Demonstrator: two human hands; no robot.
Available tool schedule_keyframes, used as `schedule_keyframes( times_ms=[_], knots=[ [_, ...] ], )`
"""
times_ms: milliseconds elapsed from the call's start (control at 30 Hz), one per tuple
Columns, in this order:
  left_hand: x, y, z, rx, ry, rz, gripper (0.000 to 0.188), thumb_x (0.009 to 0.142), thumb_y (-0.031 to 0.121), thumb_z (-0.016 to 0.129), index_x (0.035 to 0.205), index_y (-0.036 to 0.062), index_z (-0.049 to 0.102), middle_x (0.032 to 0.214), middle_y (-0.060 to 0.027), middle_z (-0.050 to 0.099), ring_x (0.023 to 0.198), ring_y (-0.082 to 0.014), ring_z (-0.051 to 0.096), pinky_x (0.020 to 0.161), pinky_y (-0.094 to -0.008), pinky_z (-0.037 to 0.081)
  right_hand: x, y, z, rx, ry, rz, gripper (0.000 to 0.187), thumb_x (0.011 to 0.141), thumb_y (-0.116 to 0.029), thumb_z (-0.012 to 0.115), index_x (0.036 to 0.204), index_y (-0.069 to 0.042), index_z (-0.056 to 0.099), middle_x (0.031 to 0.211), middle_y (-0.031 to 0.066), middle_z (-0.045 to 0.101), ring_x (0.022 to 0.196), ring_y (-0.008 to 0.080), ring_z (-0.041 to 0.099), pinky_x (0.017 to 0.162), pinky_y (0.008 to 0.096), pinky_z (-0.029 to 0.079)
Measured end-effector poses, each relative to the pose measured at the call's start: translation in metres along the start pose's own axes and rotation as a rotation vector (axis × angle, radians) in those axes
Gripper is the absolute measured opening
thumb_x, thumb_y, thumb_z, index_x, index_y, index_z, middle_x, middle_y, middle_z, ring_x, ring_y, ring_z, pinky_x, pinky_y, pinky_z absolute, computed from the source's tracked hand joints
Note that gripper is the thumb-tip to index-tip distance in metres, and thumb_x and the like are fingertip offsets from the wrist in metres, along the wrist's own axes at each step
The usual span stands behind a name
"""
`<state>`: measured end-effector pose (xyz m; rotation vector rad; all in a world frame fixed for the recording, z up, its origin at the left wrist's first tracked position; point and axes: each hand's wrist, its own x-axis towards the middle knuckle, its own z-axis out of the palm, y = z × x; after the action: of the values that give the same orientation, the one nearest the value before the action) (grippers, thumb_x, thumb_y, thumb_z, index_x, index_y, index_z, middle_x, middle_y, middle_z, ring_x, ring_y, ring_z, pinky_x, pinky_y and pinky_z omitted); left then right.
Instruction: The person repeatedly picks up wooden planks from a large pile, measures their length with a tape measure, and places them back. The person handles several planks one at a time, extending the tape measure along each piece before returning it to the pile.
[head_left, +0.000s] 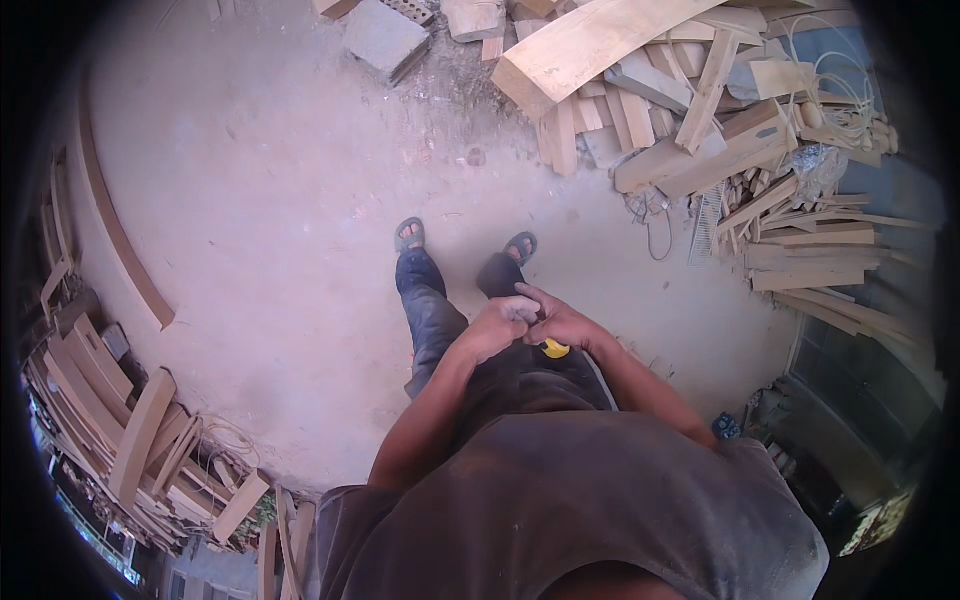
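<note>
My left hand [497, 326] and my right hand [562, 322] meet in front of my waist, above my dark trousers. The left one is closed, its fingers curled against the right hand; whatever lies inside them is hidden. A small rounded yellow object [556, 348] shows under the right palm, mostly covered, so its kind is unclear. That hand is curled around it, with the thumb side raised toward the left hand's fingers.
Wooden beams and offcuts [620, 50] lie heaped at the far right, with thin sticks [810, 260] below. Curved boards [145, 435] are stacked at the left, near a long curved strip [115, 225]. A grey block [388, 42] sits on the dusty floor [280, 220] at the far side.
</note>
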<state>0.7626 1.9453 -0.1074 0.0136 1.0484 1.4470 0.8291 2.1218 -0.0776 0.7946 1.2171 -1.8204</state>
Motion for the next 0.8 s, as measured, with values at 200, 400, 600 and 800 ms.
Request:
schedule_keyframes(
  times_ms=[200, 400, 600, 800],
  knots=[
    [-0.102, -0.028, -0.07, -0.341, 0.033, 0.068, 0.044, 0.079, -0.007, 0.063, 0.122, -0.002, 0.062, 0.1, -0.0044, 0.064, 0.09, -0.0142, 0.061, 0.081, -0.0283, 0.048, 0.04, -0.023, 0.1, -0.38, -0.208, -0.013, 0.097, 0.065, -0.007, 0.073, 0.152, 0.004, 0.032, 0.112, 0.0144, 0.065, 0.101, 0.019, 0.063, 0.088, 0.0304, 0.051],
    [-0.171, -0.02, -0.081, -0.465, 0.154, 0.262, 0.051, 0.079, -0.005, 0.07, 0.128, 0.0027, 0.059, 0.087, -0.0055, 0.061, 0.072, -0.0156, 0.057, 0.069, -0.0291, 0.046, 0.028, -0.001, 0.116, -0.512, -0.241, -0.11, 0.054, 0.073, -0.013, 0.074, 0.124, 0.0, 0.063, 0.098, 0.0119, 0.069, 0.091, 0.0201, 0.064, 0.081, 0.0338, 0.051],
    [-0.233, 0.036, -0.148, -0.735, 0.687, 0.482, 0.085, 0.077, -0.011, 0.058, 0.153, -0.0018, 0.021, 0.083, -0.009, 0.056, 0.067, -0.0184, 0.05, 0.072, -0.0344, 0.044, -0.08, 0.038, 0.025, -0.616, 0.134, 0.008, 0.022, 0.081, -0.025, 0.075, 0.088, -0.004, 0.076, 0.08, 0.0039, 0.071, 0.077, 0.0137, 0.062, 0.072, 0.0316, 0.047],
    [-0.283, 0.101, -0.227, -0.702, 1.023, 0.735, 0.089, 0.08, -0.011, 0.054, 0.157, -0.0007, 0.011, 0.09, -0.0084, 0.049, 0.075, -0.0179, 0.046, 0.078, -0.0357, 0.046, -0.211, 0.162, -0.086, -0.32, 0.318, 0.131, 0.017, 0.084, -0.016, 0.075, 0.093, -0.002, 0.078, 0.079, 0.0021, 0.073, 0.076, 0.01, 0.062, 0.074, 0.0268, 0.049]
  ],
)
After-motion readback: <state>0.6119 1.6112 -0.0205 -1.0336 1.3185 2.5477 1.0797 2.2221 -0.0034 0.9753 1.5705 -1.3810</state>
